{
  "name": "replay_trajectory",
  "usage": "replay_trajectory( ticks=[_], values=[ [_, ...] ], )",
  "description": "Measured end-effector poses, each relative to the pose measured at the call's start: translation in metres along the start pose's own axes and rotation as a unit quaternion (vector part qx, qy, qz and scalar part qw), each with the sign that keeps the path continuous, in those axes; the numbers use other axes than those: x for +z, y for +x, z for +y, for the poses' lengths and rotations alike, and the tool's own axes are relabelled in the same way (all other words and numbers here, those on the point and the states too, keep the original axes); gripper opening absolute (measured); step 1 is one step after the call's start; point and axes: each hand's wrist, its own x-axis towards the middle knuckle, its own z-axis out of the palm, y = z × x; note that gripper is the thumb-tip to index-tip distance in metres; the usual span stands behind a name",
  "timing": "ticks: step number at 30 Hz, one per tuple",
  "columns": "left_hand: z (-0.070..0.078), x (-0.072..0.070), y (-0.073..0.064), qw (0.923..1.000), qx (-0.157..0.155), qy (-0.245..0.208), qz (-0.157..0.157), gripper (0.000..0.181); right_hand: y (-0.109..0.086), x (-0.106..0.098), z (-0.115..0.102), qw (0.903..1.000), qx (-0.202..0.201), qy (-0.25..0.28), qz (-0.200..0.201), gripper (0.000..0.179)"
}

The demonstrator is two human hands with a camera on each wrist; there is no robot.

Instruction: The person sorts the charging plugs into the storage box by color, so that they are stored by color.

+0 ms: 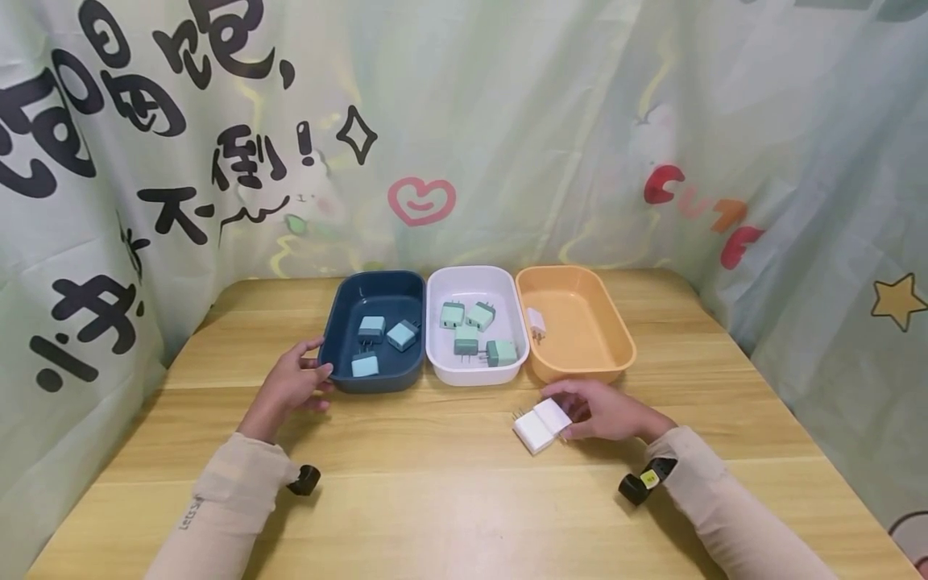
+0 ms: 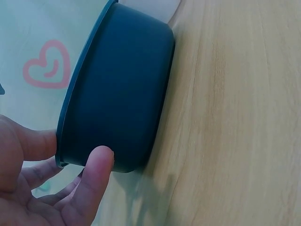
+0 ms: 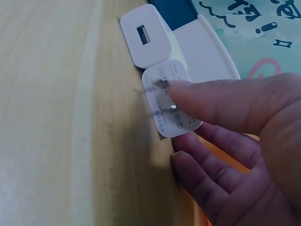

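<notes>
My right hand (image 1: pixel 598 409) has its thumb and fingers at a white charger plug (image 1: pixel 553 416) in front of the yellow bin. In the right wrist view the thumb lies over the pronged face of that charger plug (image 3: pixel 164 125), with other fingers curled below and behind it. A second white charger plug (image 3: pixel 146 35) sits right against it, its USB port showing. My left hand (image 1: pixel 293 379) touches the near left corner of the dark blue bin (image 1: pixel 373 383); in the left wrist view its fingers are spread loosely at the rim and outer wall.
Three light blue charger plugs (image 1: pixel 402 334) lie in the blue bin. The white bin (image 1: pixel 474 376) beside it holds several green charger plugs (image 1: pixel 466 340). One white charger plug (image 1: pixel 536 322) leans by the left wall inside the yellow bin (image 1: pixel 580 374). A printed curtain (image 1: pixel 507 145) hangs behind the wooden table (image 1: pixel 406 499).
</notes>
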Motion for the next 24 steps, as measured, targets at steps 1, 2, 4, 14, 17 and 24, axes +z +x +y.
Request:
replay_trajectory(
  ticks=[1,2,4,14,17,24],
  values=[
    [0.000,0.000,0.000,1.0000,0.001,0.000,-0.001,0.063,0.001,0.000,0.000,1.0000,-0.002,-0.004,-0.001,0.054],
    [0.000,0.000,0.000,1.0000,0.002,0.000,-0.001,0.063,0.002,0.000,0.001,1.0000,-0.002,-0.008,-0.003,0.052],
    [-0.001,0.000,0.000,1.0000,0.003,0.000,-0.001,0.063,0.002,-0.001,0.001,0.9999,0.000,-0.013,-0.006,0.048],
    [-0.002,0.000,0.002,1.0000,0.003,0.003,0.000,0.063,0.001,-0.006,-0.001,0.9996,0.025,-0.013,-0.001,0.043],
    [-0.002,0.000,0.002,1.0000,0.002,0.002,0.001,0.063,0.000,-0.008,-0.002,0.9995,0.031,-0.009,0.003,0.041],
    [-0.002,-0.001,0.002,1.0000,0.000,0.003,0.003,0.064,-0.001,-0.012,-0.008,0.9991,0.041,0.003,-0.005,0.041]
  ],
)
